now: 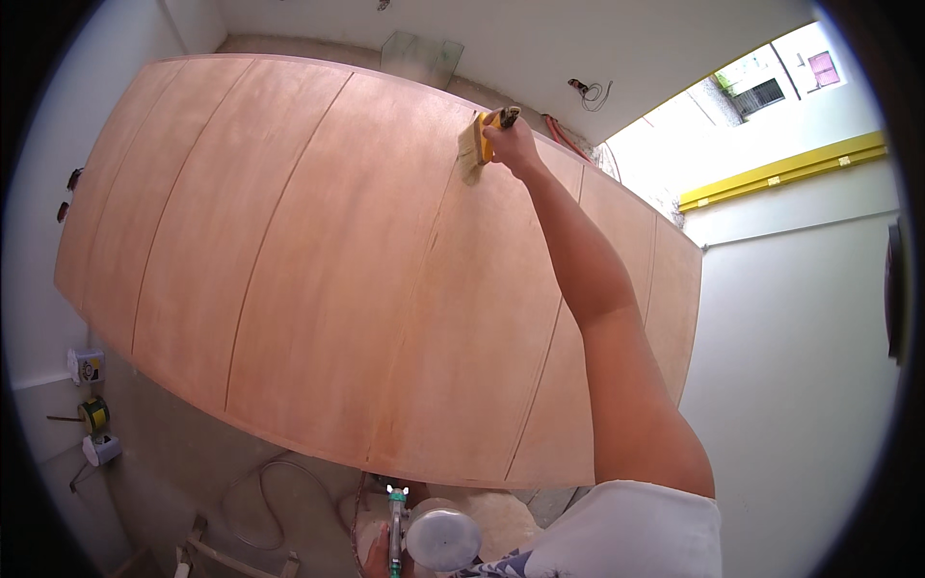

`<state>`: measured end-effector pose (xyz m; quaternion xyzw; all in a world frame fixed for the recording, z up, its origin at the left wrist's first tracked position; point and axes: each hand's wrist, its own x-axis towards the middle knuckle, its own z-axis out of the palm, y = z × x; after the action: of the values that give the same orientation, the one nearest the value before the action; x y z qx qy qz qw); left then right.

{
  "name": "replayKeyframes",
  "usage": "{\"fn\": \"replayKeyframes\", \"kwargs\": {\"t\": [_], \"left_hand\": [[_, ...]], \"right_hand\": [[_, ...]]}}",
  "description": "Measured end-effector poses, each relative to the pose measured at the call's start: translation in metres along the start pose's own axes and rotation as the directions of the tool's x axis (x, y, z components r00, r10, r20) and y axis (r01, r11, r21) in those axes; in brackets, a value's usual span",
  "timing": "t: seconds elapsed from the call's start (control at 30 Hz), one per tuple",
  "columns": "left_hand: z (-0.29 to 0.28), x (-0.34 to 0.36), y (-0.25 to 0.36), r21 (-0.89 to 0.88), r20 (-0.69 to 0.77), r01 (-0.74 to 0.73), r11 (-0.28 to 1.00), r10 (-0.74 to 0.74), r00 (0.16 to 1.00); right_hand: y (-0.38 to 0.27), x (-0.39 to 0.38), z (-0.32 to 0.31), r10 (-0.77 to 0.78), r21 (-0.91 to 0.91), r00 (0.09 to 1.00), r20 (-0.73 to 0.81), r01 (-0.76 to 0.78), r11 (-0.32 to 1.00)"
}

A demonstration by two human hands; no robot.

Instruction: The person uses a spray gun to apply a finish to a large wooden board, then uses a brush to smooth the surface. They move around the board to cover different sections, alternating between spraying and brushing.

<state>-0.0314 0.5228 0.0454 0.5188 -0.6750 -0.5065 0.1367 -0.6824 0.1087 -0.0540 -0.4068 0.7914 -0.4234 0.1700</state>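
A wide wooden panel [328, 260], pinkish-brown with several long grooves, lies in front of me. My right hand [513, 146] reaches to its far side, fingers closed around the yellow handle of a wide brush [470, 152]. The pale bristles touch the panel beside one of the grooves. Down at the near edge, my left hand [374, 557] is closed on a spray gun [396, 515] that has a teal-ringed nozzle and a translucent round cup. Much of that hand is hidden by the gun.
A hose [275, 467] curls on the floor at the near left, near a wooden frame [236, 557]. White containers [87, 366] and a dark green and yellow can [94, 414] stand by the left wall. A glass sheet [421, 60] leans beyond the panel. Rightward is a yellow beam [780, 173].
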Motion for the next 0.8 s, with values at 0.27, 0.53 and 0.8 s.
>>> {"fn": "replayKeyframes", "kwargs": {"t": [0.27,0.53,0.8], "left_hand": [[0.013,0.005,-0.028,-0.192,0.056,0.344,0.919,-0.339,0.939],[0.004,0.035,0.006,-0.158,0.069,0.275,0.948,-0.267,0.961],[-0.016,0.032,0.032,-0.01,0.202,0.008,1.0,-0.005,0.979]], "right_hand": [[-0.053,0.086,0.029,0.188,0.405,0.965,0.184,-0.249,0.879],[-0.083,-0.012,-0.039,-0.015,0.269,0.905,0.425,-0.111,0.957],[-0.118,-0.428,0.035,-0.255,0.379,0.325,0.911,-0.415,0.827]]}}
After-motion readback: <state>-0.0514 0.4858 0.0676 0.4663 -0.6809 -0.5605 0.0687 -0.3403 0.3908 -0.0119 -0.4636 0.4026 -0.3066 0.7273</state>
